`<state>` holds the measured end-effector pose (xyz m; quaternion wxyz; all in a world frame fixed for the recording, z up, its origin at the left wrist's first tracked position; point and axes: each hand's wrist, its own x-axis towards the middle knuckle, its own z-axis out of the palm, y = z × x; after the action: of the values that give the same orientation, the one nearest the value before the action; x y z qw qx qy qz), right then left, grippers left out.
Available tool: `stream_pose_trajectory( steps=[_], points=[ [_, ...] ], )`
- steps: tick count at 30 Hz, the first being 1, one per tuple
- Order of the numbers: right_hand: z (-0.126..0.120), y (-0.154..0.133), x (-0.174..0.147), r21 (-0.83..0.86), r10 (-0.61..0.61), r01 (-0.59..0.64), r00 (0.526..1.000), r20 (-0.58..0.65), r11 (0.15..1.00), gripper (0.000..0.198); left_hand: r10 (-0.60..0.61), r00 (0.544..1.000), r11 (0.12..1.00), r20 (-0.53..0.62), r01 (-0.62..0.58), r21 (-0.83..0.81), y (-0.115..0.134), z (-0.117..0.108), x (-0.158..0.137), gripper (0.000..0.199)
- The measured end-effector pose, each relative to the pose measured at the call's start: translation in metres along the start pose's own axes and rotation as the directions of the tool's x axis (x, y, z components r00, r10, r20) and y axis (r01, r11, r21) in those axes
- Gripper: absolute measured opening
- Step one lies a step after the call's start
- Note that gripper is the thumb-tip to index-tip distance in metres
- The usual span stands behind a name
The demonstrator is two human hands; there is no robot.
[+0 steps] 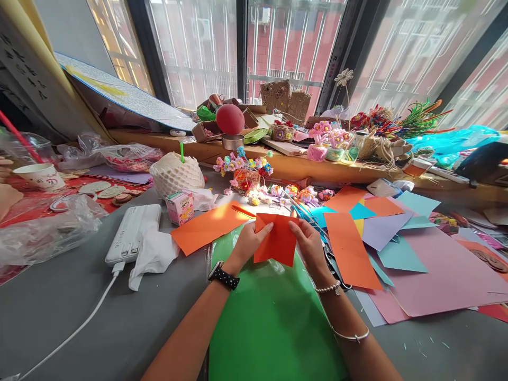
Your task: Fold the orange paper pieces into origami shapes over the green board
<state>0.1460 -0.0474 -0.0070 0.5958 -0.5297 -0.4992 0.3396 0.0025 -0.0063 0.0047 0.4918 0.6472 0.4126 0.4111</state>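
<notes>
A creased piece of orange-red paper (pixel 277 247) is held up over a green mat (pixel 273 323), its fold running down the middle. My left hand (pixel 251 242) pinches its left side, thumb on the near face. The right side is gripped by my right hand (pixel 308 239) in the same way. Behind the paper, fingers of both hands are partly hidden. An orange paper strip (pixel 210 227) lies to the left of my hands, with an orange pen-like stick (pixel 243 211) at its end. Another orange sheet (pixel 351 250) rests close to my right hand.
Pink paper (pixel 444 270) and light-blue pieces (pixel 402 253) spread to the right. Leftward are a white power bank (pixel 133 233) with a cable, a crumpled tissue (pixel 154 254), a small pink box (pixel 180 207) and a coconut (pixel 177 175). Yarn flowers (pixel 244 172) stand behind.
</notes>
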Motion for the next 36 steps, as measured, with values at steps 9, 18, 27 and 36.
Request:
stream_pose_trajectory(
  steps=[9, 18, 27, 36],
  points=[
    [0.003, -0.015, -0.006, -0.243, -0.232, 0.217, 0.972, -0.034, 0.946, 0.021, 0.424, 0.901, 0.881, -0.092, -0.387, 0.270, 0.013, 0.003, -0.008, 0.019],
    [0.006, -0.029, -0.014, -0.334, -0.376, 0.334, 0.924, -0.066, 0.881, 0.017, 0.628, 0.777, 0.712, -0.035, -0.556, 0.430, 0.018, 0.007, -0.015, 0.011],
    [0.009, -0.032, -0.018, -0.382, -0.430, 0.379, 0.901, -0.053, 0.843, 0.013, 0.656, 0.754, 0.632, -0.031, -0.526, 0.570, 0.017, 0.008, -0.018, 0.011],
    [0.010, -0.031, -0.016, -0.351, -0.420, 0.373, 0.905, -0.065, 0.859, 0.012, 0.671, 0.740, 0.641, -0.042, -0.550, 0.536, 0.016, 0.009, -0.017, 0.008]
  ],
)
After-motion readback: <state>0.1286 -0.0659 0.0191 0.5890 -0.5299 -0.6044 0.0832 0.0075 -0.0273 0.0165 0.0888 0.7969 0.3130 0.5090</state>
